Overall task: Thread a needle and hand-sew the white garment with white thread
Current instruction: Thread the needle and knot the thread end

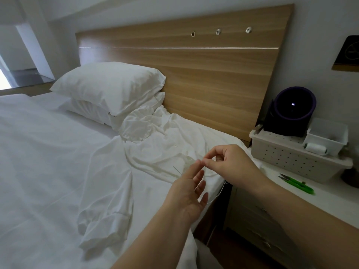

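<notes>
Bed [48, 152], white sheet, wooden headboard. Crumpled white cotton garment [165, 152] lies along the bed's right edge, collar toward the headboard, one sleeve trailing toward the foot.

Both hands hover over the garment's near hem, at the right edge.
- Right hand [229, 162]: thumb and forefinger pinch the thin white thread [220, 191], whose tail hangs off the bed's edge.
- Left hand [186, 193]: fingers mostly straight, forefinger tip meeting the right hand's pinch. Thumb is hidden, so cannot tell whether it grips anything.

Thin grey steel needle [177, 170]: juts from behind the left hand, long axis pointing up and left, away from the right hand. Eye end not visible.

Judgement: threading not yet confirmed. The left hand is nearer the needle, so the thread end must travel leftward to it.
</notes>
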Available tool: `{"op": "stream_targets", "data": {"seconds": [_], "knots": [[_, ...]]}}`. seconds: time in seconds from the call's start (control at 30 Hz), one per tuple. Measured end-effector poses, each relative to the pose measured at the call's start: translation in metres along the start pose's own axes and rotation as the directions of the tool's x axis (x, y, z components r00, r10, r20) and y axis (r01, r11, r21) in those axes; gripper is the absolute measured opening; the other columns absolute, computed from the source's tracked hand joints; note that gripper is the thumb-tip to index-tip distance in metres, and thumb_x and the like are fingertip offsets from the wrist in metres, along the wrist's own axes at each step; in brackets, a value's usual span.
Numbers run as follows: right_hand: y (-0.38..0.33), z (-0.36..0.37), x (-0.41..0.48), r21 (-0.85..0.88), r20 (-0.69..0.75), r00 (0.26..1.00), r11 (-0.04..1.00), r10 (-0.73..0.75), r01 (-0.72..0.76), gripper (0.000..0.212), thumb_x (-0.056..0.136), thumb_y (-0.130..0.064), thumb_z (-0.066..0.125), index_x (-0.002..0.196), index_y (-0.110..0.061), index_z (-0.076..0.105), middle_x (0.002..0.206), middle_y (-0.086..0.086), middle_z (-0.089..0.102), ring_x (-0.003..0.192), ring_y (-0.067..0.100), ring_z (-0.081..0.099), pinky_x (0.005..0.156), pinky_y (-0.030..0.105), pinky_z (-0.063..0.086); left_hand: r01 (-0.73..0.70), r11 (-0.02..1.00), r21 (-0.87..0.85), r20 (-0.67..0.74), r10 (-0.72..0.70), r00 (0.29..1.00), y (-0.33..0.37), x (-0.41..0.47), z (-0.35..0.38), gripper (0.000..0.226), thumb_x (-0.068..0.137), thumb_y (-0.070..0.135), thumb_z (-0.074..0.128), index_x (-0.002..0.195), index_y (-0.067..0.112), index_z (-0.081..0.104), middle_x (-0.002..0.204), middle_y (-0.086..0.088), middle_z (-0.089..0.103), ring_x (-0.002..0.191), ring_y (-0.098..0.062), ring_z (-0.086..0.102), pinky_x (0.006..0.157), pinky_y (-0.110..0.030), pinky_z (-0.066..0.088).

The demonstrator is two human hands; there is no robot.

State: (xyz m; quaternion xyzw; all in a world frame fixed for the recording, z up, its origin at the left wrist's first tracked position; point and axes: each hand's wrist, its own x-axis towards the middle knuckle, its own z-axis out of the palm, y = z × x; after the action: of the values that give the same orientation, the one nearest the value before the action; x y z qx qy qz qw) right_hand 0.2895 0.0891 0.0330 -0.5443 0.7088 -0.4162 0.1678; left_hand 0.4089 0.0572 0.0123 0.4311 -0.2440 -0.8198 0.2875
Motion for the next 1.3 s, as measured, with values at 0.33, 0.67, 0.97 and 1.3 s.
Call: {"op": "stream_targets", "data": {"seconds": [0.33, 0.67, 0.97, 1.3], "knots": [[0.002, 0.001, -0.004, 0.032, 0.040, 0.999, 0.999, 0.002, -0.004, 0.013, 0.086, -0.027, 0.068, 0.088, -0.014, 0.072, 0.041, -0.014, 0.045, 0.040, -0.002, 0.043, 0.043, 0.009, 0.033, -0.085, 0.995, 0.057, 0.088, 0.080, 0.993, 0.007, 0.003, -0.003, 0.012, 0.081, 0.027, 0.074, 0.093, 0.024, 0.075, 0.100, 0.008, 0.068, 0.097, -0.010, 0.055, 0.087, -0.031, 0.043], [0.005, -0.003, -0.004, 0.090, 0.087, 0.995, 0.995, 0.038, -0.046, 0.009, 0.087, -0.023, 0.069, 0.079, -0.020, 0.067, 0.038, -0.017, 0.045, 0.039, -0.002, 0.042, 0.043, 0.007, 0.033, -0.395, 0.884, 0.249, 0.132, 0.373, 0.918, 0.015, 0.000, -0.004, 0.011, 0.090, 0.028, 0.063, 0.088, 0.029, 0.074, 0.106, 0.015, 0.065, 0.103, -0.010, 0.055, 0.086, -0.027, 0.042], [0.005, -0.005, -0.004, 0.103, 0.158, 0.986, 0.992, 0.057, -0.074, 0.006, 0.086, -0.024, 0.069, 0.083, -0.020, 0.070, 0.049, -0.011, 0.046, 0.045, 0.000, 0.040, 0.045, 0.008, 0.033, -0.563, 0.764, 0.316, 0.229, 0.515, 0.826, 0.021, -0.002, -0.006, 0.010, 0.090, 0.016, 0.063, 0.087, 0.016, 0.072, 0.088, 0.001, 0.074, 0.062, -0.008, 0.059, 0.066, -0.023, 0.045], [-0.009, -0.029, 0.004, 0.315, 0.197, 0.980, 0.945, 0.028, -0.091, 0.019, 0.088, -0.013, 0.063, 0.098, -0.025, 0.072, 0.106, -0.009, 0.071, 0.108, -0.001, 0.058, 0.085, 0.013, 0.040, -0.727, 0.475, 0.496, 0.427, 0.595, 0.681, 0.029, -0.003, -0.012, 0.009, 0.091, 0.011, 0.064, 0.086, 0.012, 0.071, 0.072, 0.002, 0.073, 0.070, -0.010, 0.070, 0.066, -0.015, 0.051]]}}
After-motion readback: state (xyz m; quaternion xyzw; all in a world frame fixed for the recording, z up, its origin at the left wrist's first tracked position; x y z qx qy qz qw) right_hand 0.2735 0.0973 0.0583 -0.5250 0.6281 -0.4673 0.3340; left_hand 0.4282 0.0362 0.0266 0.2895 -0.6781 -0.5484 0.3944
